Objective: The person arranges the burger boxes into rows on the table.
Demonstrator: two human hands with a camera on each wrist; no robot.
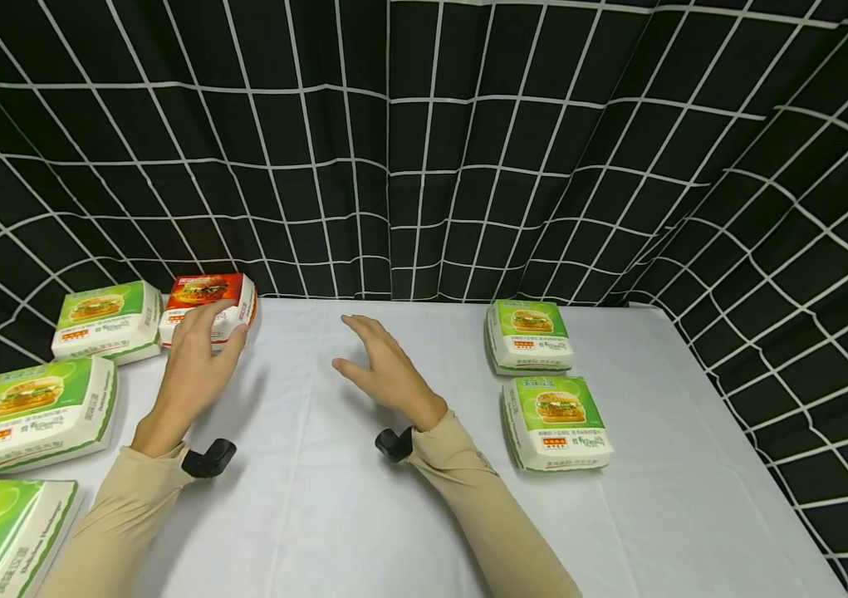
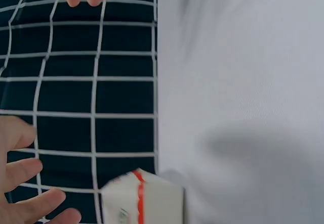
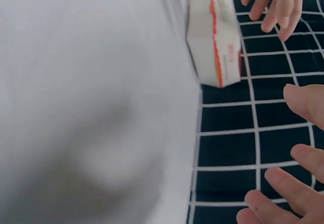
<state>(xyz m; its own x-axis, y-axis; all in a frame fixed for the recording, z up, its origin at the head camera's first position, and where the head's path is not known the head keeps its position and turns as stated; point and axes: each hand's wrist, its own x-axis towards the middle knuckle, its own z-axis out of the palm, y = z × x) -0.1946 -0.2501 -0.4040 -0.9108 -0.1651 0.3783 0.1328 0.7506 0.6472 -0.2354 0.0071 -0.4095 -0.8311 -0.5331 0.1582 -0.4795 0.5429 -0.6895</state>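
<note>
Head view: L hand (image 1: 195,370) and R hand (image 1: 391,374) are held above white tabletop (image 1: 334,515), fingers spread, nothing gripped; red box (image 1: 201,289) is seen just beyond L hand, beside green box (image 1: 105,320). Prob. best gripped by opp. sides, w/o green box being nudged.

Bare right hand (image 3: 298,196), left hand (image 3: 276,1) near a red-trimmed white box (image 3: 202,44) on white cloth (image 3: 96,47)

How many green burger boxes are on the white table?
5: the back left box, middle left box and front left box, which the frame cuts off, plus the back right box and front right box. More could be hidden out of frame.
</note>
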